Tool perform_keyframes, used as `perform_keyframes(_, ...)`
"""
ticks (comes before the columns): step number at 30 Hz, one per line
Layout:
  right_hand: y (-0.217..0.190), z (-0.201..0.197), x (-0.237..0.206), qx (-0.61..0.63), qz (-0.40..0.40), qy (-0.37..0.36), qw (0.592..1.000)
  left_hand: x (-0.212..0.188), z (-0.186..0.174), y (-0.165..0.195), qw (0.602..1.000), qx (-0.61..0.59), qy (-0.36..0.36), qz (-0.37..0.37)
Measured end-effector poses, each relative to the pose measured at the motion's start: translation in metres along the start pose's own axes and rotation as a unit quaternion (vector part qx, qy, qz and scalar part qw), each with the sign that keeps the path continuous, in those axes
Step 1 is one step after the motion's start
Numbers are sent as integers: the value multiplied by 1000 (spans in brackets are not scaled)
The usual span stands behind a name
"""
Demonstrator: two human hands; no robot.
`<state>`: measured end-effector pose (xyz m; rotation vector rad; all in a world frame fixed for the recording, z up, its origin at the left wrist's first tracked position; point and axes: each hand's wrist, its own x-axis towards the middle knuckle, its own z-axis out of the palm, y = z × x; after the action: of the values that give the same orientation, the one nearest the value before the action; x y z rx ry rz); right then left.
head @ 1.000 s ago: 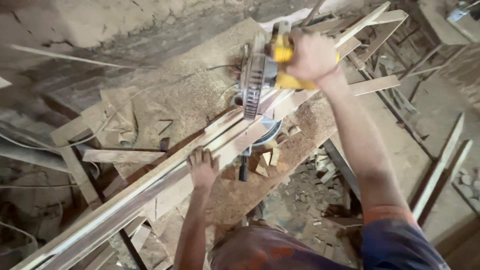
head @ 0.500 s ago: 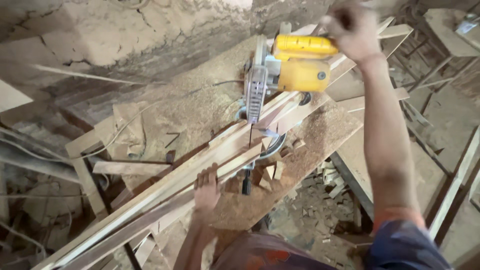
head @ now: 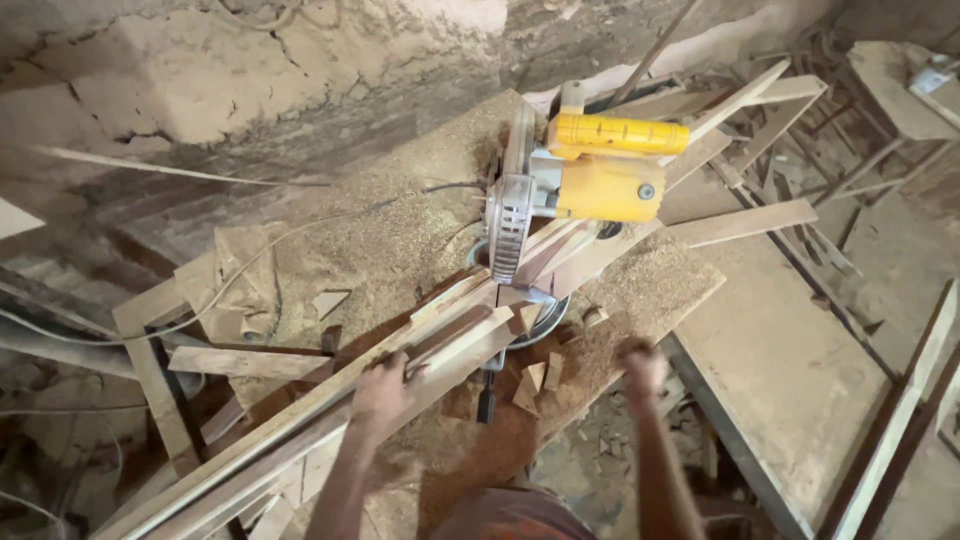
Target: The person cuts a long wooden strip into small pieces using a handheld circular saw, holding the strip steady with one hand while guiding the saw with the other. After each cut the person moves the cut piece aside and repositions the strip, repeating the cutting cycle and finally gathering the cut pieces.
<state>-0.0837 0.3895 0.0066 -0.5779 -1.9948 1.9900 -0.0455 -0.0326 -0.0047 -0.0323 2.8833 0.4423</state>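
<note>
Timber strips, long and pale, run under the yellow mitre saw and are cut off at the lower-left frame edge; the left hand presses flat on them, below-left of the saw. Sawdust buries the bench around the saw base. Right hand, below the saw at the bench's edge, is blurred, its grip unreadable, with open floor beyond.
</note>
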Motion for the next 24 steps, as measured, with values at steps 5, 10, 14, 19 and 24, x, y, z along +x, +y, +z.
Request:
perform_keyframes(5,0,78,-26,-140,-21,-101,985,2,-1,-2,993,42,84,74)
perform_keyframes(10,-20,118,-13,-324,-228,-205,895,9,8,6,990,125,-47,46)
perform_keyframes(14,-9,115,-10,-346,-170,-165,908,-15,30,6,912,207,315,162)
perform_keyframes(19,19,74,-27,-385,-177,-84,902,-49,44,-10,929,96,357,19)
perform_keyframes(24,29,49,-41,-402,-166,-40,900,-39,46,-10,923,62,373,68)
